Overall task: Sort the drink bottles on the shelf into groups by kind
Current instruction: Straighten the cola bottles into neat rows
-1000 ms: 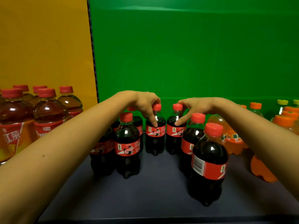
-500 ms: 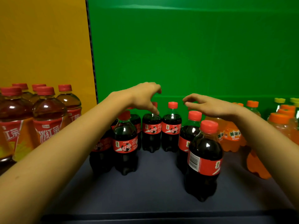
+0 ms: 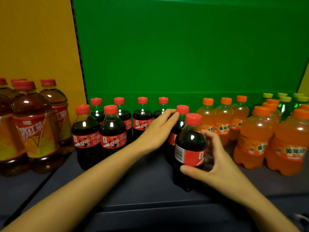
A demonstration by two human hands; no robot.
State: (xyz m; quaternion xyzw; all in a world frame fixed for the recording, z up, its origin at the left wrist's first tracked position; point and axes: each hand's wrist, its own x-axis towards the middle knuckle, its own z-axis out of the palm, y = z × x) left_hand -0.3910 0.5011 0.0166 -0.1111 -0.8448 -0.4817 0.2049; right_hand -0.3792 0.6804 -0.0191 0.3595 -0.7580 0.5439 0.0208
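"Why the clumps?"

"Sorted by kind, I'd say: tea (image 3: 31, 124) far left, then the colas (image 3: 113, 131). Two colas stand apart from the pack, over towards the right."

"And the hands?"

"The left hand (image 3: 155, 133) is flat-fingered, tips against the back cola (image 3: 182, 110), probably to nudge it over. The front cola (image 3: 190, 144) stands well forward on the shelf (image 3: 133, 186). The right hand (image 3: 219, 163) wraps it, thumb in front, fingers curled behind. Orange sodas (image 3: 254, 141) stand just beyond."

"Tipped?"

"No, upright: long axis vertical, cap up, barcode towards us."
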